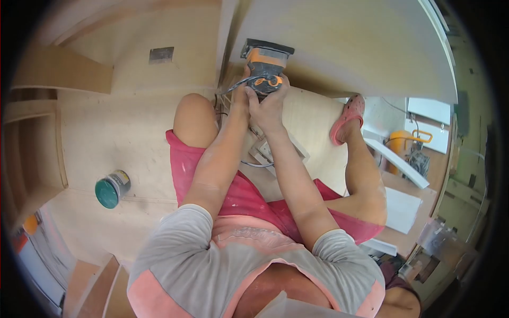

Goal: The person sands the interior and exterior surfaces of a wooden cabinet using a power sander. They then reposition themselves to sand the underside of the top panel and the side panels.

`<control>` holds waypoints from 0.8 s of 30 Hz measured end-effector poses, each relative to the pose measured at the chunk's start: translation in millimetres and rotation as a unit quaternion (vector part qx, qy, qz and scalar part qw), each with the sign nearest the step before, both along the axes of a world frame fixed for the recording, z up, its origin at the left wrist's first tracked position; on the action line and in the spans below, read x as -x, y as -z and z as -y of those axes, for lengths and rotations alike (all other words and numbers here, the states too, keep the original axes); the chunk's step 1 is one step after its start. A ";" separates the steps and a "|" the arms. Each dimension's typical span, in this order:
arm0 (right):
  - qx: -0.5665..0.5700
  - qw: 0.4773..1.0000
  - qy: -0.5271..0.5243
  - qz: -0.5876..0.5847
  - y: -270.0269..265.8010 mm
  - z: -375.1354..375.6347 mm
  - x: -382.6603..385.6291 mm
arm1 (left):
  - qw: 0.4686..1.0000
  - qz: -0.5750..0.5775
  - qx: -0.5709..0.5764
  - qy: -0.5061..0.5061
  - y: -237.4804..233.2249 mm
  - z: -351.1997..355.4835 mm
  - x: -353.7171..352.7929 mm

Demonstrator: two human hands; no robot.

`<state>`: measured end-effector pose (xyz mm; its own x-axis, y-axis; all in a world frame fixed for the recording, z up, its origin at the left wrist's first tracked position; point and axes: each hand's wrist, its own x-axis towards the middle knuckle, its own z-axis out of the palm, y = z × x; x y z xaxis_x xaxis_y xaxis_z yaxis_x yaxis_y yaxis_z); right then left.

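An orange and black electric sander [265, 63] is held out in front of me, its dark flat pad against a pale upright wooden panel [339, 47]. My right hand [268, 108] is closed around the near end of the sander's body, with fingers along its right side. My left hand [242, 95] grips the left side; most of its fingers are hidden behind the tool. A dark cord [238, 84] runs off the sander to the left and down between my arms.
A tub with a green lid [107, 192] stands on the wooden surface at left. Wooden compartments [32, 138] line the far left. A pink clog [350, 119] is on my right foot. White boards [400, 209] and a yellow-handled item [403, 143] lie at right. Someone's bare limb [400, 303] shows at lower right.
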<state>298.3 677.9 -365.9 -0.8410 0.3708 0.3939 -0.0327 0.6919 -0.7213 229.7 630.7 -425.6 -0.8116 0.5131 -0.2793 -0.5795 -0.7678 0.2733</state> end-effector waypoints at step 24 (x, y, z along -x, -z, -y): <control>0.235 0.966 0.103 -0.002 45.3 -64.6 -30.5 | 0.973 0.039 0.064 0.220 -11.3 -42.8 -19.2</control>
<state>328.9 742.5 -411.2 -0.7288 0.6693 0.1444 0.0671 0.2797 -0.9577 249.0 673.5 -414.2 -0.4950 0.7633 -0.4151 -0.8671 -0.4034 0.2922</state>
